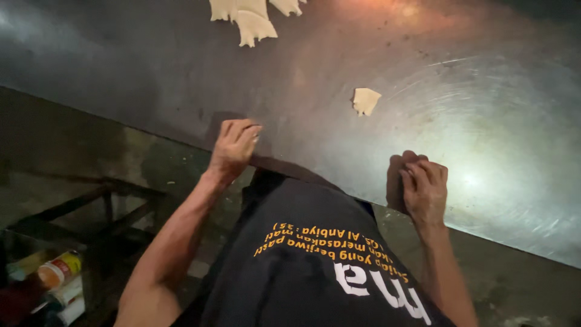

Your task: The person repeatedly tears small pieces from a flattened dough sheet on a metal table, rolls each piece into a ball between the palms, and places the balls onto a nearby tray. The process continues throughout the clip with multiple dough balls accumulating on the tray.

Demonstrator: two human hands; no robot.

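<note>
I look down from the head camera at a big shiny metal table. Its near edge runs from 9 o'clock down to 4 o'clock.

My left hand rests on the table edge, a bit left of the middle. Its fingers lie close together and bent down onto the metal. It holds nothing that I can see.

My right hand rests near the table edge at about 4 o'clock. Its fingers are curled in, like a loose fist, with the knuckles on the metal. I cannot tell if something small is inside it.

A small dough piece lies flat on the table at about 1 o'clock from the middle. It sits between my two hands but farther out, not touching either one. It is nearer to my right hand.

More dough pieces lie at 12 o'clock, at the top edge, well apart from both hands.

My black shirt with orange and white letters fills the bottom. At 8 o'clock, below the table, are some bottles on a dark rack.
</note>
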